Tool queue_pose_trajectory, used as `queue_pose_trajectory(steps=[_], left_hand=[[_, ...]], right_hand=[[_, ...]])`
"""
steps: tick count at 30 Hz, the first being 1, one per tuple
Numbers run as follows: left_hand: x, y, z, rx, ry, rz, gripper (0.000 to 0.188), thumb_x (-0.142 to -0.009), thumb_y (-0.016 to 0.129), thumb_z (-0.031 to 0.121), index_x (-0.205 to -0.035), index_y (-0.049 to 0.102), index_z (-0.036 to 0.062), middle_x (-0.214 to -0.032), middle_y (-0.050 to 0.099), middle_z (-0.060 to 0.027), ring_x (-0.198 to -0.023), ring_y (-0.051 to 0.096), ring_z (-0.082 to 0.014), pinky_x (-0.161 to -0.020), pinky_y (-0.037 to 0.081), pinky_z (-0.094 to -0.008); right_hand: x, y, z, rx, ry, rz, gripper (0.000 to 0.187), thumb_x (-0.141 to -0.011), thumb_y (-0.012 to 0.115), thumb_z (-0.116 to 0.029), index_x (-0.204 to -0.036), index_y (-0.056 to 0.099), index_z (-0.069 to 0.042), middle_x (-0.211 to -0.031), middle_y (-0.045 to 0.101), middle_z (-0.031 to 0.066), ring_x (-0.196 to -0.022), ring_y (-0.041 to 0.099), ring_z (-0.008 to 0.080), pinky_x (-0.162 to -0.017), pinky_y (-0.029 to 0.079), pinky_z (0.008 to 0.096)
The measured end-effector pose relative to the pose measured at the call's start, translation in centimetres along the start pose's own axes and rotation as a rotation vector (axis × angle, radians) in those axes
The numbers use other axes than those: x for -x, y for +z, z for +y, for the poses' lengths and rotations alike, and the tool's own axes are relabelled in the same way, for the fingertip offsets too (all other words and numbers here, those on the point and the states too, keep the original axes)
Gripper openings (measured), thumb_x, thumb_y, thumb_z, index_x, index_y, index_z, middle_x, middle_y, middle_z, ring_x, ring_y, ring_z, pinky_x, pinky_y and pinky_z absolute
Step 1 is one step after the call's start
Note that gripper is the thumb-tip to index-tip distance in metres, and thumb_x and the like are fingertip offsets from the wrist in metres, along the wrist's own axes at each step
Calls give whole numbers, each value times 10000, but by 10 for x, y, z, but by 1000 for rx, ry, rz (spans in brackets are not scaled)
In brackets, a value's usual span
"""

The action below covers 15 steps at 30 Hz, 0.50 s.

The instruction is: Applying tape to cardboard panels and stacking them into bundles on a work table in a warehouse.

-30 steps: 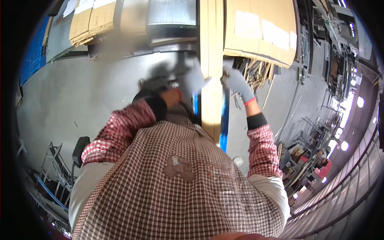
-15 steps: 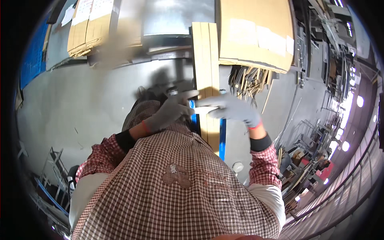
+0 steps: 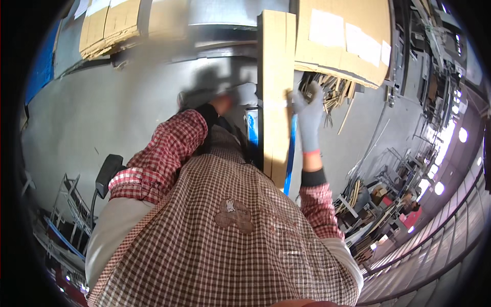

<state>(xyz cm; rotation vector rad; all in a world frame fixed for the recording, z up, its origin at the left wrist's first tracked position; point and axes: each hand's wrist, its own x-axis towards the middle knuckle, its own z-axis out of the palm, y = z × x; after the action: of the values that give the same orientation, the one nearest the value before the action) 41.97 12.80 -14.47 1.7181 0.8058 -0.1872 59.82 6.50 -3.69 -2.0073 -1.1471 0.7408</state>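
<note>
both the left hand (image 3: 247, 94) and right hand (image 3: 309, 105) flank the long tan bar (image 3: 276, 61), seemingly steadying it; whether either grasps it, i cannot tell.

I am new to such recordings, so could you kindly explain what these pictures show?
No robot is involved: a wide fisheye camera on a person's head looks down past a brown-and-white checked cloth apron, so straight edges bend. The left hand and right hand, both in grey gloves, are at opposite sides of a long, tan, cardboard-like box; whether either grips it is unclear. Blue panels show beside it. White paper sheets lie on a tan cardboard stack at upper right, with thin tan and dark strips below it.
</note>
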Motion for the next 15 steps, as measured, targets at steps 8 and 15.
queue_pose_trajectory(steps=[8,15], left_hand=[[112,-16,31,481,595,386,305,-882,614,194,-1158,606,62,-946,682,-71,-670,623,-165,-607,504,-345],[25,18,101,-233,145,404,246,-810,585,304,-1022,665,209,-772,681,-114,-715,667,-311,-635,516,-429]], right_hand=[[62,37,-28,643,-295,-43,923,-617,787,-358,-1360,375,1,-1288,438,337,-1079,513,473,-908,446,457],[48,-51,-38,-426,241,-141,507,-752,674,-34,-1206,455,22,-1054,604,142,-1017,573,259,-903,439,356]])
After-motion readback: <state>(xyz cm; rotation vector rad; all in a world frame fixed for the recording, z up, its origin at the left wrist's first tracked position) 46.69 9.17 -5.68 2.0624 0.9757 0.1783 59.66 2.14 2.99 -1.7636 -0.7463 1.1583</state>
